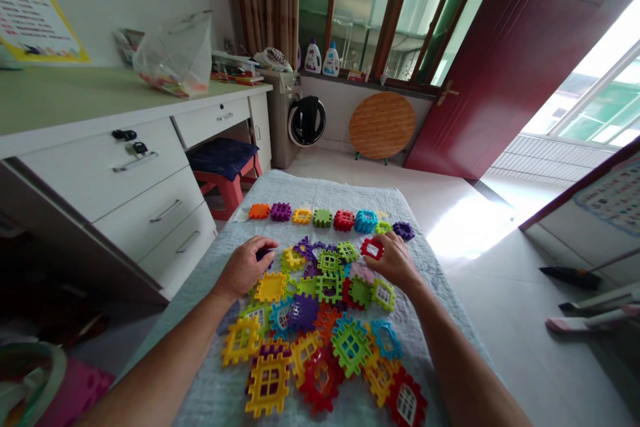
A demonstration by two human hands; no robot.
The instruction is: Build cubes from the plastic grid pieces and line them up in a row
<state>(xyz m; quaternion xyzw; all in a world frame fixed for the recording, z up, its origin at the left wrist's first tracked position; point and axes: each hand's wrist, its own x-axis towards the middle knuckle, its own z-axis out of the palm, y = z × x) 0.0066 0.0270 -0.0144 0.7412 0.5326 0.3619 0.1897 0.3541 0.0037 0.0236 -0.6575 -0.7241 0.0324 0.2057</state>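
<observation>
My right hand (397, 263) pinches a red notched building block (372, 249) with a window-like opening, at the right side of the pile. On the left, my left hand (245, 268) is closed around a dark purple building block (263, 253), mostly hidden by the fingers. Between my forearms lies a loose pile of square notched blocks, among them a yellow block (271, 287), a purple block (303, 311), a green block (350, 345) and a red block (407, 400). Behind the pile runs a row of small same-colour stacks, from an orange stack (259, 211) to a dark purple stack (403, 231).
A pale blue cloth (210, 373) covers the table under the blocks. A white desk (120, 167) with drawers stands left, with a plastic bag (175, 57) on top. Beyond are a stool (225, 160), a washing machine (283, 113), a round wooden table (383, 125) and a red door (480, 60).
</observation>
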